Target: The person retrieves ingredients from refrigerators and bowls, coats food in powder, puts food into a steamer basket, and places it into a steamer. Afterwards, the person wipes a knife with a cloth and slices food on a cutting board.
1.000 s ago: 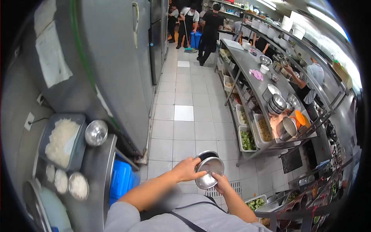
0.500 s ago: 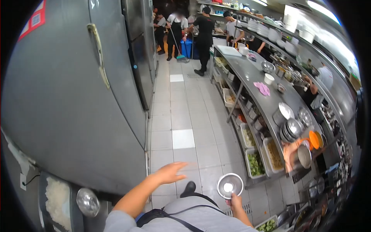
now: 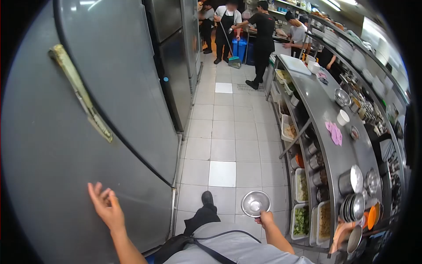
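A shiny metal bowl (image 3: pixel 256 203) is gripped at its near rim by my right hand (image 3: pixel 265 217), out in front of my body over the tiled floor. Its inside shows no contents that I can make out. My left hand (image 3: pixel 107 208) is raised with its fingers spread, holding nothing. It is in front of a large grey refrigerator door (image 3: pixel 127 189); whether it touches the door I cannot tell. The door's worn, yellowed handle (image 3: pixel 81 94) runs diagonally above that hand.
On the right, a steel counter (image 3: pixel 318 112) carries a pink cloth (image 3: pixel 334 133), pots and stacked metal bowls (image 3: pixel 353 207). Food tubs (image 3: pixel 300 222) fill its lower shelf. Down the aisle, one person holds a broom (image 3: pixel 234 60), and another in black (image 3: pixel 263 37) stands beside the counter.
My left hand has swung left from above the aisle to in front of the refrigerator door. I have moved forward and the view has turned left. The bowl stays in my right hand.
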`<state>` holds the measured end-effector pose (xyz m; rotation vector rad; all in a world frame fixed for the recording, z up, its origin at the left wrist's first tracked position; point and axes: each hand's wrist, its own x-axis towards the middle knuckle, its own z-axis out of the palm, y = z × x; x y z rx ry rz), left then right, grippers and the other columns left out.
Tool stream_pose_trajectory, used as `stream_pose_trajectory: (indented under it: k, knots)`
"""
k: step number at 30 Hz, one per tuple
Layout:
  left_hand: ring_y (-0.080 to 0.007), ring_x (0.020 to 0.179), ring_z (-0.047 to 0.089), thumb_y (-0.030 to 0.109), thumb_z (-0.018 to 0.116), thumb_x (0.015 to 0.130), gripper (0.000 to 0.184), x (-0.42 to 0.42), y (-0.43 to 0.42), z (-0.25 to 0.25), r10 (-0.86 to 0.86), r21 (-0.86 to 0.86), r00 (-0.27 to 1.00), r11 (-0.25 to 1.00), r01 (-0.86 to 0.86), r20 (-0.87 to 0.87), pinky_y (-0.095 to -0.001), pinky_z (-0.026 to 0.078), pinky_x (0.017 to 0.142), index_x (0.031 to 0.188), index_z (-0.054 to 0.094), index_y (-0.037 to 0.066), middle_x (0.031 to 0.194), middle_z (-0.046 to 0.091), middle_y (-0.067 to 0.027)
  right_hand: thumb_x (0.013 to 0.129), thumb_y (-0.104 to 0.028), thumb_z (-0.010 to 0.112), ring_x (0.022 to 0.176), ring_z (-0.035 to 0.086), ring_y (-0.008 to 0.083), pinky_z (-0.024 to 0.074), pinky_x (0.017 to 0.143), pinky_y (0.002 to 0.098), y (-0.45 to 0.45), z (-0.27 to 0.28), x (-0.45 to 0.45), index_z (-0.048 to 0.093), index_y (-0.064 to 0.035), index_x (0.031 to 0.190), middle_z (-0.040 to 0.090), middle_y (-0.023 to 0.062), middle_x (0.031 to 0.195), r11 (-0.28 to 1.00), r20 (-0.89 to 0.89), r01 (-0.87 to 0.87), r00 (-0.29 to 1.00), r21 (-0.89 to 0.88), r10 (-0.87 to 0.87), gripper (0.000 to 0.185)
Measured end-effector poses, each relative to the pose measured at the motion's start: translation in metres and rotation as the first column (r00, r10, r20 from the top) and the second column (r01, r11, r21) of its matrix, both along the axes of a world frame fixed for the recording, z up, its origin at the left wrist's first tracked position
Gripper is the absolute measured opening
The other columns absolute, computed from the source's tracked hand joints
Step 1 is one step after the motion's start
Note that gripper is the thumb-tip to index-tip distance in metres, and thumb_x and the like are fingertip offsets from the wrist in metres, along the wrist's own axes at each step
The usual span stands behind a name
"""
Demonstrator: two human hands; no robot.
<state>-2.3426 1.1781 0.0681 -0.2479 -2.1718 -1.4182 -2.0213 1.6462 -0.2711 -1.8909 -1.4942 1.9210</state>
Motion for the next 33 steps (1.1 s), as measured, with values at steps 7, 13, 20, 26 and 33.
stream_pose_trajectory:
  k: [7,13,20,26,33]
  knots:
    - [-0.0381,0.147,0.041,-0.003,0.053,0.1,0.071,-0.177,0.097,0.091,0.124,0.059,0.658,0.991,-0.121,-0.743,-0.0495,0.038,0.117,0.161,0.017,-0.001,0.163,0.031,-0.0261,0.097,-0.017,0.052,0.054,0.07,0.0262,0.0537,0.041,0.0343,0.1,0.002,-0.116,0.062,0.0157,0.098,0.069,0.0221,0.074,0.994,0.073,-0.097,0.993,0.048,0.093,0.034]
    - [-0.0349,0.147,0.036,0.004,0.069,0.096,0.084,-0.247,0.187,0.118,0.442,0.239,0.693,0.896,-0.375,-0.57,-0.0459,0.032,0.122,0.158,0.015,-0.009,0.16,0.029,-0.0264,0.096,-0.017,0.05,0.053,0.069,0.026,0.0531,0.04,0.0344,0.18,0.035,-0.186,0.063,0.0133,0.096,0.069,0.0218,0.074,0.99,0.128,-0.056,0.991,0.128,0.04,0.033]
    - [-0.0293,0.135,0.05,0.005,0.069,0.098,0.069,-0.265,0.197,0.116,0.601,0.339,0.575,0.795,-0.503,-0.556,-0.0392,0.042,0.116,0.152,0.03,-0.012,0.15,0.046,-0.0248,0.094,-0.016,0.05,0.051,0.067,0.0233,0.0526,0.04,0.033,0.273,0.018,-0.277,0.064,0.0124,0.095,0.069,0.0204,0.074,0.999,0.047,-0.036,0.998,-0.041,0.038,0.032]
    - [-0.0207,0.108,0.062,0.021,0.073,0.098,0.046,-0.259,0.202,0.126,0.743,0.326,0.608,0.67,-0.667,-0.281,-0.0336,0.051,0.094,0.133,0.059,-0.005,0.125,0.064,-0.0124,0.094,-0.019,0.054,0.051,0.068,0.0249,0.0529,0.04,0.0359,0.368,-0.021,-0.369,0.062,0.0144,0.093,0.068,0.0213,0.073,0.922,0.12,-0.385,0.918,0.048,0.377,0.034]
    - [-0.0173,0.097,0.061,0.022,0.068,0.099,0.025,-0.21,0.238,0.164,0.681,0.516,0.695,0.691,-0.506,-0.232,-0.0318,0.047,0.088,0.112,0.066,0.001,0.104,0.066,-0.0065,0.094,-0.018,0.053,0.05,0.068,0.0255,0.0531,0.04,0.0353,0.435,-0.007,-0.449,0.061,0.0161,0.095,0.068,0.0208,0.072,0.713,0.039,-0.7,0.714,0.037,0.699,0.035]
